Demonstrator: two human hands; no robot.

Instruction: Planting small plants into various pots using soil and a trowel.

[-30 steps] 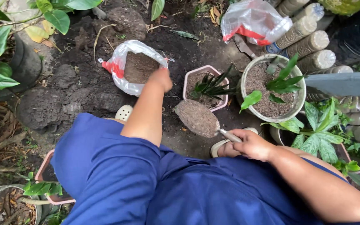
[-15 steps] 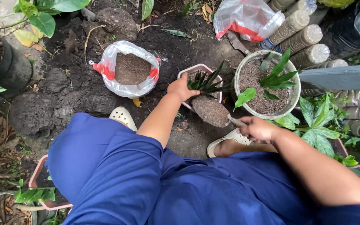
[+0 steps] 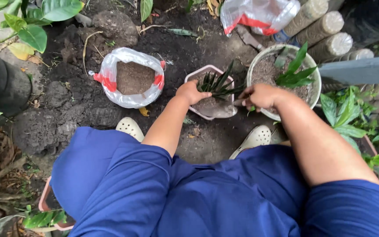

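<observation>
Pink square pot (image 3: pixel 197 113) with a spiky dark-green plant (image 3: pixel 218 84) sits on the dark soil between a plastic bag of potting mix (image 3: pixel 130 78) and a round grey pot (image 3: pixel 314 90). Left hand (image 3: pixel 191 92) grips its near rim, fingers curled. Right hand (image 3: pixel 262 95) is closed around a trowel handle, the trowel (image 3: pixel 222 109) blade tipped over the pot's edge.

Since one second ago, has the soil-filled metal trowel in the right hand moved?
Yes. The metal trowel moved from above the bare ground up to the small pink square pot, its blade now tipped over the rim. The right hand holds it.
</observation>
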